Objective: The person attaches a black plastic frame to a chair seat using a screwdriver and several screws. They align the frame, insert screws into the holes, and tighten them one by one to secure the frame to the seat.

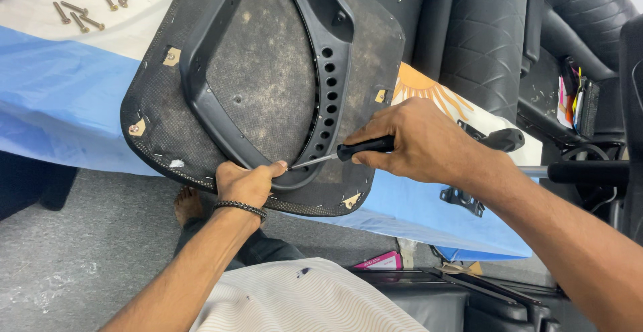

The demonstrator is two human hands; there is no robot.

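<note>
An upturned chair seat (268, 84), its grey fabric underside facing up with a black plastic frame (321, 71) bolted across it, lies on a blue-and-white cloth (60, 97) and serves as the landmark. At the seat's near edge the left hand (246, 183) is curled over the rim, fingers closed against the frame's lower curve. Just right of it, the right hand (418, 141) is wrapped tight around the black handle of a screwdriver (341, 152), whose metal shaft runs left so the tip meets the frame right beside the left fingertips. Beyond the seat's far left corner, loose bolts (87, 7) lie scattered on the cloth. Below the seat's near right corner, a flat pink package (382, 261) rests near the floor. Far right of the seat, colourful papers (569, 94) stand tucked in black upholstery.
</note>
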